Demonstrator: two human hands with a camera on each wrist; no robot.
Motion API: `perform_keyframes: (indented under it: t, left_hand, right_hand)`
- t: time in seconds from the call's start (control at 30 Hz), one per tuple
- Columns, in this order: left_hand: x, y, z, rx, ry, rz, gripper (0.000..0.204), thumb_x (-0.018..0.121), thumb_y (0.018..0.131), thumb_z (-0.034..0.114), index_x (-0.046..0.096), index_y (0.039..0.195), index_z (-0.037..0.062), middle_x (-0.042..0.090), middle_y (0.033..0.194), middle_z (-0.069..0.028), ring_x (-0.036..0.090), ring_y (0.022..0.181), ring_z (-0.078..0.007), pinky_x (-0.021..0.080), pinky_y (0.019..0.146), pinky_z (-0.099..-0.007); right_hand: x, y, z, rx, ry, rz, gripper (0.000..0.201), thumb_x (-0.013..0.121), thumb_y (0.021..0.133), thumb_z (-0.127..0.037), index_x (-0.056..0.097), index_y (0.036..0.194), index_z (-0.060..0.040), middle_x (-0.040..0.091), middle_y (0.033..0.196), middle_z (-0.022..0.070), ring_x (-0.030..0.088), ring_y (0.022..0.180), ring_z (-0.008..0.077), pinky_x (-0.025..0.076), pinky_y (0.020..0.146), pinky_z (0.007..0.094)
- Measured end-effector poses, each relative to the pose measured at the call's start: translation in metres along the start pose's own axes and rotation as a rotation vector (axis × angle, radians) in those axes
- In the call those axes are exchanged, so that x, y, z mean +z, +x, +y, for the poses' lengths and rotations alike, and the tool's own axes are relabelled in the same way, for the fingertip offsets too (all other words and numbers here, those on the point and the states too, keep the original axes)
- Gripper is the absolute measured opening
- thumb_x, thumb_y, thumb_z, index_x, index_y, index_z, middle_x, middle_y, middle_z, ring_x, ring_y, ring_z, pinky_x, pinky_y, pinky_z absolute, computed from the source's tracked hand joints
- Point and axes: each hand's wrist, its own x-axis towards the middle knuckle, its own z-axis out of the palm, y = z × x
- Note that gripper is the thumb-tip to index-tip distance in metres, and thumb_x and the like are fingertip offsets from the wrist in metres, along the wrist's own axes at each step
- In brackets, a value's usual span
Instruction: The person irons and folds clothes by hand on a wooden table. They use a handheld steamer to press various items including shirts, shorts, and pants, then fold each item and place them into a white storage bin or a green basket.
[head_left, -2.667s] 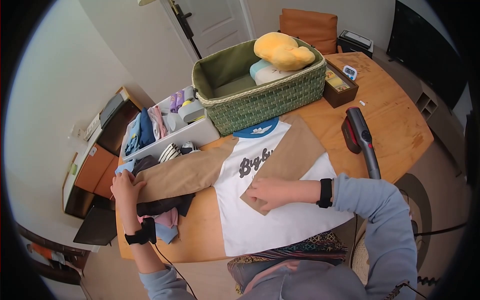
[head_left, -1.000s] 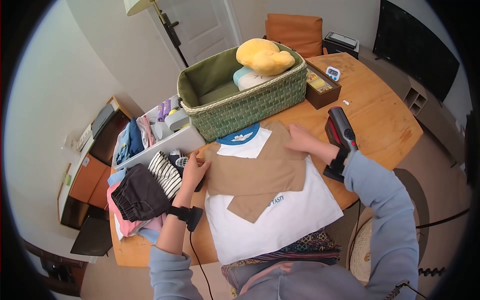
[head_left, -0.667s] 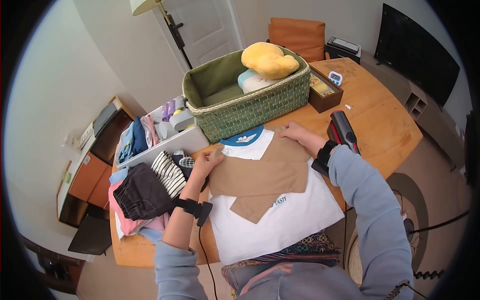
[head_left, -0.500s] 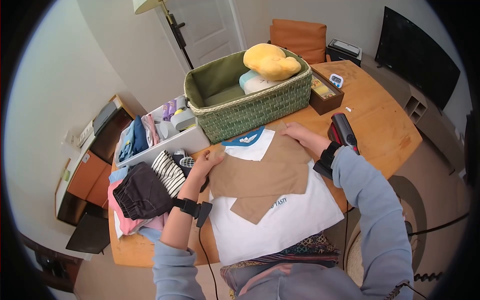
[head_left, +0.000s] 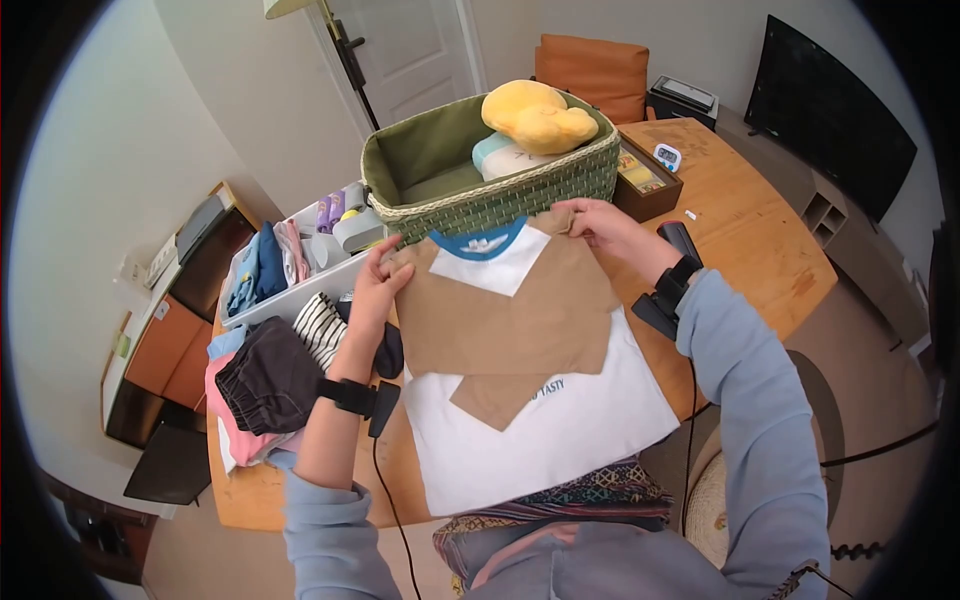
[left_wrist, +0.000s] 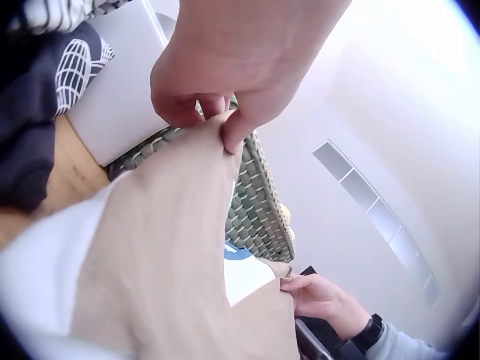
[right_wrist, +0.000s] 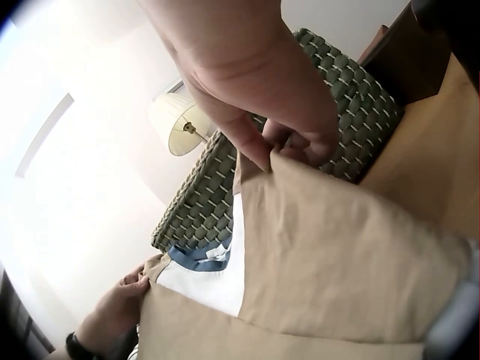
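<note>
At 9 o'clock from the shirt [head_left: 560, 440], dark trousers [head_left: 262, 375] lie on a pile of clothes; a sideways swing of the left arm might drag the pile. The cable [head_left: 385, 500] from the left wrist, at 8 o'clock, could snag the hem if slack catches beneath it.

The left grip [head_left: 375, 285], at 10 o'clock, pinches the tan shoulder between thumb and fingers. With so little cloth held, that corner could slip out and drop crooked.

The shirt is at the middle of the desk [head_left: 760, 230], shoulders raised, lower part lying flat. Its tan sleeves [head_left: 510, 350] cross the front, apparently loose; a steep tilt or jerk would likely slide them out of place. The green basket [head_left: 540, 195] stands close at 12 o'clock, so the collar could brush it and buckle.

The right grip [head_left: 605, 230] pinches the other shoulder at 1 o'clock; uneven lifting would skew the shirt. The wrist is near the handheld device [head_left: 676, 240] at 2 o'clock and might knock it.
</note>
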Motion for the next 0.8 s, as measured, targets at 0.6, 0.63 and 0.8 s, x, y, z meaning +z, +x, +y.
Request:
perform_keyframes:
  t: [0.6, 0.63, 0.8]
  left_hand:
    - [0.005, -0.158, 0.019, -0.053, 0.695, -0.703, 0.015, 0.068, 0.078, 0.009, 0.069, 0.092, 0.0065, 0.065, 0.086, -0.0069, 0.058, 0.085, -0.0237, 0.046, 0.079, -0.0332]
    - [0.005, -0.146, 0.017, 0.046, 0.726, -0.52, 0.016, 0.068, 0.078, 0.011, 0.068, 0.094, 0.0055, 0.064, 0.087, -0.0077, 0.057, 0.083, -0.0251, 0.046, 0.079, -0.0335]
    - [0.017, -0.1, 0.011, 0.104, 0.938, -0.203, 0.022, 0.067, 0.079, 0.014, 0.065, 0.097, 0.0029, 0.062, 0.096, -0.0108, 0.056, 0.089, -0.0277, 0.046, 0.08, -0.0352]
  right_hand:
    - [0.038, -0.166, 0.021, 0.039, -1.235, -0.314, 0.024, 0.049, 0.078, -0.002, 0.058, 0.101, -0.0037, 0.064, 0.087, 0.0125, 0.061, 0.087, 0.03, 0.047, 0.078, 0.0367]
    - [0.038, -0.158, 0.024, -0.148, -1.268, -0.174, 0.02, 0.051, 0.08, -0.006, 0.057, 0.099, -0.0036, 0.062, 0.09, 0.0138, 0.059, 0.089, 0.031, 0.047, 0.079, 0.0386]
    - [0.038, -0.112, 0.022, -0.139, -1.417, -0.01, 0.026, 0.059, 0.082, -0.019, 0.055, 0.103, -0.0036, 0.056, 0.107, 0.0173, 0.054, 0.101, 0.0327, 0.045, 0.083, 0.0408]
